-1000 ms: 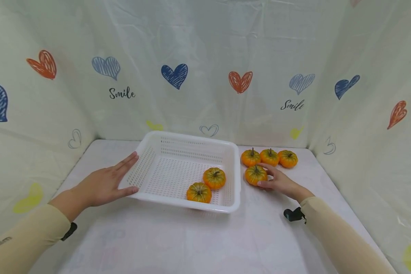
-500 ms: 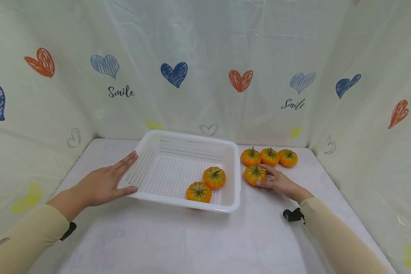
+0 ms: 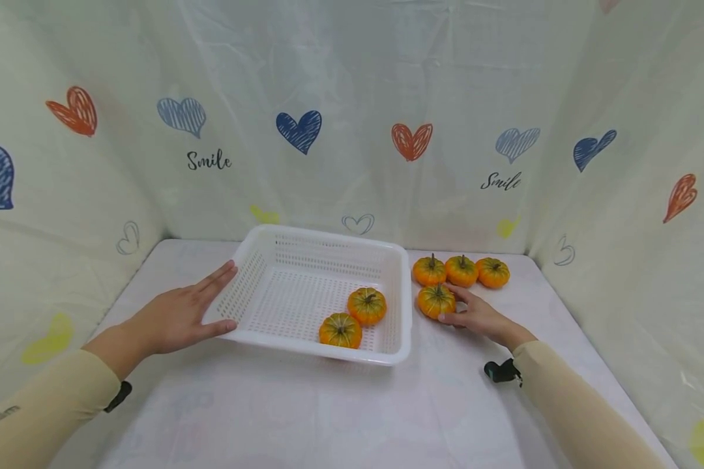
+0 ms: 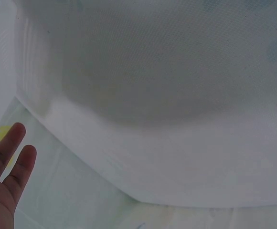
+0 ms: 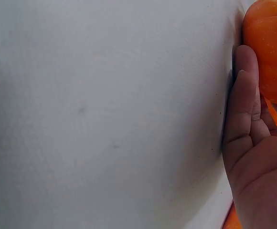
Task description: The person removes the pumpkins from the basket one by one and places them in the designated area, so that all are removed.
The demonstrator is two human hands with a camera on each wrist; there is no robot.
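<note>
In the head view a white plastic basket [image 3: 322,357] stands on the table, with two small orange-green pumpkins [image 3: 366,306] in its right front part. My left hand [image 3: 178,319] is at the basket's left end, fingers straight and thumb spread, touching or very near its rim. Right of the basket, my right hand [image 3: 481,318] holds a small pumpkin [image 3: 436,301] between thumb and fingers. In the right wrist view this orange pumpkin [image 5: 272,52] sits against the fingers, low at the table surface. Whether it is lifted I cannot tell.
Behind the held pumpkin, a row of three pumpkins [image 3: 461,270] lies near the table's back edge. A hanging sheet [image 3: 352,78] printed with hearts encloses the white table [image 3: 305,417] at the back and both sides.
My right hand and the pumpkin it holds have shifted slightly left, toward the basket. The left hand and the basket look the same.
</note>
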